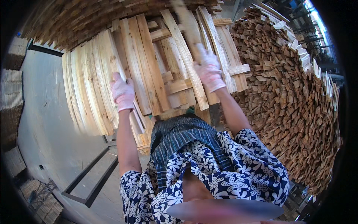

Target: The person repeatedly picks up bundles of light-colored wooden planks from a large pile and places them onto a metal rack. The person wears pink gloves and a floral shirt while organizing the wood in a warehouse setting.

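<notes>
Floor (46,100) past left edge of planks (86,87), left grip (123,92) around pale board (114,56), right grip (209,71) clasping blurred board (187,27)

There was room to pass over the floor (46,97) left of the boards (148,63), short of the metal frame (103,182), while a wood pile (283,89) blocked the right.

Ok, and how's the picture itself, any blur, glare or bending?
In the head view, blur smears the right hand and, more strongly, the pale board reaching beyond it; a bright strip glares at upper right; the leftmost boards bow with fisheye distortion; corners go black.
</notes>
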A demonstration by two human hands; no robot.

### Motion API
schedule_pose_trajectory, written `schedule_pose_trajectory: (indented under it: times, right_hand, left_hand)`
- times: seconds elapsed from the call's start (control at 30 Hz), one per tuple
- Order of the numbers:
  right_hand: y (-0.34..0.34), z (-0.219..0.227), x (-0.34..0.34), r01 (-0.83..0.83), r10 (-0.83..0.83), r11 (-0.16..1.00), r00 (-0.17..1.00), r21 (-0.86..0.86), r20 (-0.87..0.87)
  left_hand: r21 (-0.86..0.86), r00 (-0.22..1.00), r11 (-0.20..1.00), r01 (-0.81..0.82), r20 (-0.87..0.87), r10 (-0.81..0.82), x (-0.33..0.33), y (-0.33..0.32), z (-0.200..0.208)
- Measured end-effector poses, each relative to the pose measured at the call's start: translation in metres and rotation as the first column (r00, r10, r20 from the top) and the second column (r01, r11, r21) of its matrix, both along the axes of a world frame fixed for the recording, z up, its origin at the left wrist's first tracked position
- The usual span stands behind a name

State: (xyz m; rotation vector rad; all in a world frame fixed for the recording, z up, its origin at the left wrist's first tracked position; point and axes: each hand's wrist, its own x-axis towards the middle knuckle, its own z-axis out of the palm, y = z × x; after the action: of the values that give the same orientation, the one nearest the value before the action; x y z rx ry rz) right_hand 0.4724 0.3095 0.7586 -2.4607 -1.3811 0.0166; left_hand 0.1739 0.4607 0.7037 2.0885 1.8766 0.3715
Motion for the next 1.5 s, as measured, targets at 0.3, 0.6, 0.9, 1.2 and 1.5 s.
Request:
schedule_pose_trajectory:
  times: [0.3,0.6,0.9,1.2,1.5]
  right_hand:
    - [-0.049,-0.062,0.146,0.119,-0.135,0.990,0.962,-0.082,-0.237]
    - [-0.006,-0.026,0.002,-0.022,0.175,0.962,0.814,0.273,-0.554]
    - [0.066,-0.085,-0.090,-0.005,0.044,0.996,0.892,0.087,-0.450]
    - [0.051,-0.122,-0.043,-0.124,0.222,0.961,0.878,0.246,-0.425]
    - [0.007,-0.088,0.001,-0.084,0.225,0.958,0.812,0.275,-0.538]
  left_hand:
    - [0.008,0.978,0.981,0.193,-0.084,-0.191,-0.003,0.004,0.004]
    - [-0.047,0.987,0.988,0.145,-0.067,-0.148,-0.004,0.003,-0.002]
    - [-0.092,0.989,0.988,0.127,-0.068,-0.133,0.002,0.001,0.028]
    - [-0.097,0.885,0.985,0.141,0.459,-0.082,-0.048,0.018,0.041]
    - [-0.281,0.547,0.944,-0.175,0.769,0.330,-0.342,0.100,0.103]
